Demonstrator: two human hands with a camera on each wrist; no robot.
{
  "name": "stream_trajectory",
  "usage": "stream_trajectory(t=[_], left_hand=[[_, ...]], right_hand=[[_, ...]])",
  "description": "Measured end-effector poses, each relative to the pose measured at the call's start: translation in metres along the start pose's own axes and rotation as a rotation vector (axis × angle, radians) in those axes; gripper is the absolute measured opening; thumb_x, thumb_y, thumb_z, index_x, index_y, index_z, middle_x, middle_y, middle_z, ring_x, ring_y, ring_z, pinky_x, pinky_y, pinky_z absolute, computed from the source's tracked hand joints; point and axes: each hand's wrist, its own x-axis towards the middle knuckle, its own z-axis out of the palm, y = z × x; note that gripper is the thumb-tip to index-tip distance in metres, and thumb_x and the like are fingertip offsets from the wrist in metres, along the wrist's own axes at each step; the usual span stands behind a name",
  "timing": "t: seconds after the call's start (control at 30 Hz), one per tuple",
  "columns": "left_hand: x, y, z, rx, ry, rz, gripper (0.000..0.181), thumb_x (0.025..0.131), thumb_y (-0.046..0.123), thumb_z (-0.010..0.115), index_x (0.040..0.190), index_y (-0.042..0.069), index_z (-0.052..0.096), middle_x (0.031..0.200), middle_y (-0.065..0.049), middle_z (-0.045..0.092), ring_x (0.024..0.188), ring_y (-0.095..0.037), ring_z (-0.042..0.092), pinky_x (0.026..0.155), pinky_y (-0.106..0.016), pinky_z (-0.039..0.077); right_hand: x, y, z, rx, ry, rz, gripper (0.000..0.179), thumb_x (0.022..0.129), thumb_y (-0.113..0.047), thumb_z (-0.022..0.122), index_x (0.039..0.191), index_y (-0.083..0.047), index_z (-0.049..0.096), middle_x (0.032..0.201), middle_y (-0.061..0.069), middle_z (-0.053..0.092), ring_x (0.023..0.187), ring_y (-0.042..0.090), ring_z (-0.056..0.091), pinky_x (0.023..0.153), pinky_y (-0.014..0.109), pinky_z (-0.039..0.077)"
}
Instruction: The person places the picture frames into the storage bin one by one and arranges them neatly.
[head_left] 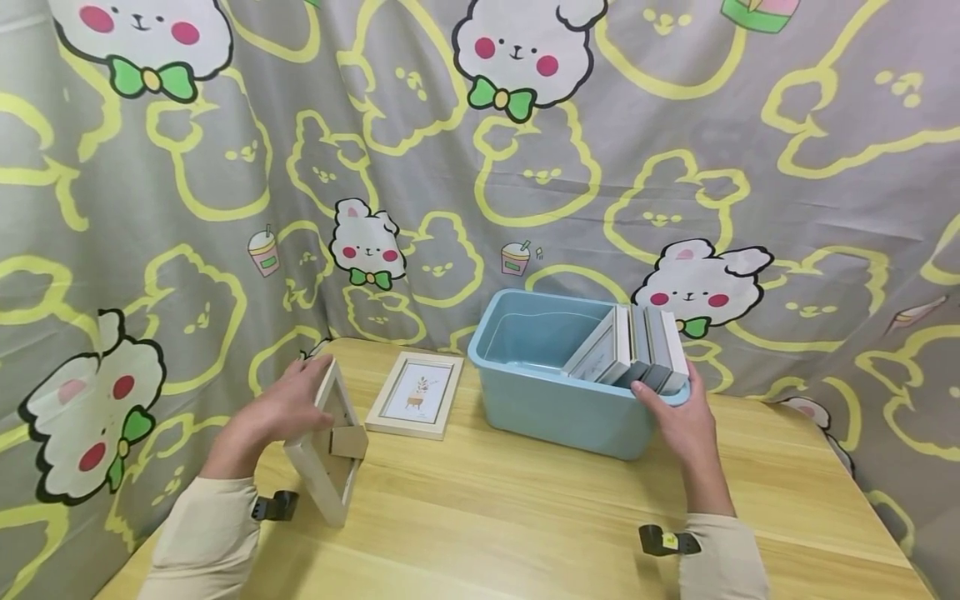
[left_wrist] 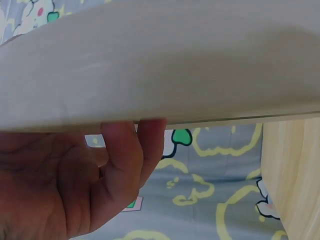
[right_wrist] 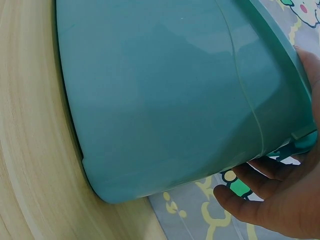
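Observation:
My left hand point(head_left: 288, 406) grips a light wooden picture frame point(head_left: 318, 482) by its upper part, holding it upright at the left of the table. Its back, with a brown flap, partly shows in the head view. Close up in the left wrist view, the frame's pale edge point(left_wrist: 160, 70) hides the fingertips. At the right end of a blue plastic bin point(head_left: 562, 417), my right hand point(head_left: 690, 421) holds the rim, thumb on the front side and fingers round the end. Several picture frames point(head_left: 606, 346) stand or lean in the bin's right side.
Between my left hand and the bin, another picture frame point(head_left: 415, 395) with a plant drawing lies face up on the wooden table point(head_left: 487, 517). A patterned curtain point(head_left: 427, 192) hangs right behind the table and along its left side.

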Motion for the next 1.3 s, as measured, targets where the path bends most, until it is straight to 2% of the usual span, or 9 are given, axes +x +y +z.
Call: stream_trajectory(t=[0.17,0.5,0.77,1.07,1.3], left_hand=[[0.001,0.004,0.002,0.002,0.016,0.009,0.097,0.072,0.008,0.071,0.152,-0.002,0.017,0.142,-0.034,0.024,0.115,-0.048,0.046,0.08,-0.051,0.048],[0.0,0.006,0.007,0.02,0.079,0.025,0.09,0.072,0.01,0.071,0.15,-0.001,0.026,0.145,-0.028,0.025,0.117,-0.046,0.047,0.082,-0.053,0.048],[-0.002,0.007,-0.002,0.057,0.088,0.033,0.089,0.072,0.01,0.069,0.149,0.0,0.028,0.146,-0.031,0.023,0.121,-0.051,0.042,0.084,-0.055,0.046],[0.012,0.034,-0.018,0.078,0.116,0.1,0.082,0.072,0.009,0.07,0.146,0.004,0.037,0.146,-0.029,0.027,0.122,-0.049,0.043,0.087,-0.059,0.045],[0.02,0.06,-0.039,0.093,0.107,0.102,0.077,0.076,0.009,0.067,0.147,0.005,0.037,0.148,-0.028,0.023,0.121,-0.047,0.043,0.089,-0.06,0.045]], right_hand=[[-0.001,0.002,-0.003,0.001,0.006,-0.001,0.104,0.08,-0.059,0.069,0.154,-0.04,0.0,0.163,0.008,0.018,0.146,0.038,0.021,0.113,0.064,0.02],[0.0,0.001,-0.004,0.002,0.005,-0.001,0.105,0.079,-0.061,0.069,0.155,-0.039,0.0,0.163,0.008,0.018,0.145,0.038,0.022,0.113,0.064,0.021],[0.001,-0.002,0.004,-0.012,0.001,-0.009,0.105,0.078,-0.063,0.069,0.155,-0.038,0.001,0.161,0.009,0.021,0.144,0.037,0.025,0.112,0.064,0.023],[0.001,0.0,-0.002,-0.02,0.016,-0.004,0.106,0.077,-0.064,0.068,0.154,-0.04,0.0,0.162,0.007,0.02,0.144,0.037,0.026,0.112,0.064,0.023],[0.001,0.001,-0.003,-0.027,0.016,-0.007,0.106,0.077,-0.064,0.068,0.154,-0.039,0.0,0.162,0.008,0.021,0.144,0.037,0.026,0.112,0.064,0.024]])
